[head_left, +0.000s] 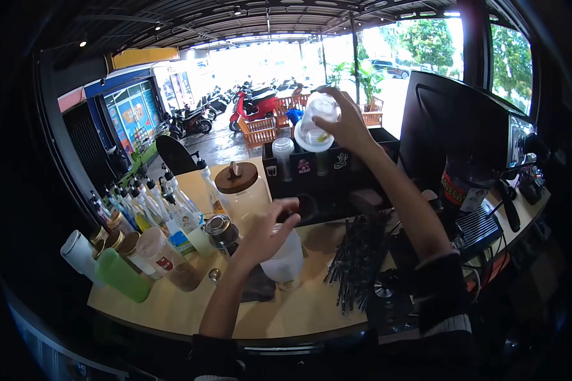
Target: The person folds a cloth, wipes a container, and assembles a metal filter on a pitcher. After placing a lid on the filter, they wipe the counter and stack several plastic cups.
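The clear cup (314, 125) is up in the air in my right hand (346, 124), above the black box (299, 184) at the far side of the desk (308, 314). Its wide end points down and something yellow-green shows near it; whether this is one cup or several nested, I can't tell. My fingers and thumb are curved round its side, partly closed, and have hold of it.

My left hand (258, 236) is part open, fingers spread and bent, with no grip on anything that I can see. It is just above the whitish container (283, 257), and I can't tell whether it touches it.

As far as things have got, the cup is picked up and clear of the desk, but not set down anywhere. The container stands upright near me.

Another clear cup (283, 149) sits at the box's left end. Beside the container are a dark jar (220, 230) with a metal top and a dark cloth (258, 286); behind is a big jar with a wooden lid (236, 178). Pump bottles (184, 216) and a green cup (122, 276) stand further left, and a heap of dark straws (361, 257) lies to the right.
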`<state>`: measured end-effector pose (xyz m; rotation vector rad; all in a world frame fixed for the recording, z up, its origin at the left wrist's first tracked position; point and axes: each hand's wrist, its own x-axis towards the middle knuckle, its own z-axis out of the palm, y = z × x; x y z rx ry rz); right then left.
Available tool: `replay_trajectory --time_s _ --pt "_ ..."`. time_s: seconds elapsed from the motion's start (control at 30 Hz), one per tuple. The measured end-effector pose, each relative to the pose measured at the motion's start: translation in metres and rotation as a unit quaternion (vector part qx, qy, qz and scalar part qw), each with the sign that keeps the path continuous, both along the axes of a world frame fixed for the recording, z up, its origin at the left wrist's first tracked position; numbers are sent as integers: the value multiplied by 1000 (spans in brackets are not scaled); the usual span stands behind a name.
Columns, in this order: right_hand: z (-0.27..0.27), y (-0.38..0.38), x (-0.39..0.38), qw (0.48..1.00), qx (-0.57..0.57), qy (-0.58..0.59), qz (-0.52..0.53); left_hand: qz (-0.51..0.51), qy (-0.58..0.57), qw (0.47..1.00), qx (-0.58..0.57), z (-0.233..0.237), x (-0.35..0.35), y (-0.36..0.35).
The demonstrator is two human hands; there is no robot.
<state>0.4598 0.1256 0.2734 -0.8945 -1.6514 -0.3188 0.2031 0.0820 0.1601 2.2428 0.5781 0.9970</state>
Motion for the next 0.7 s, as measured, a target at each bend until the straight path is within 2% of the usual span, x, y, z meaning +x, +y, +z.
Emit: replay_trajectory --time_s 0.03,0.1,0.2,0.3,0.37,0.43,0.5,0.7 --pt "0 20 7 998 15 -19 -63 -1 3 1000 -2 -4 -2 -1" --pt "-1 52 18 998 -4 -33 -61 -2 158 984 77 -7 -3 -2" --pt "-7 85 24 995 -51 -45 -79 0 204 973 104 -7 -1 -2" --pt "-8 104 32 987 -118 -70 -80 11 227 970 91 -7 2 1" --pt "-10 113 38 986 -115 -71 -96 12 229 969 88 -8 2 3" --pt "-12 122 48 981 -167 -34 -88 11 230 969 86 -8 3 4" --pt "-12 129 57 982 -171 -35 -79 11 195 977 89 -8 4 3" --pt "-10 132 63 976 -185 -72 -88 9 197 976 94 -8 3 3"
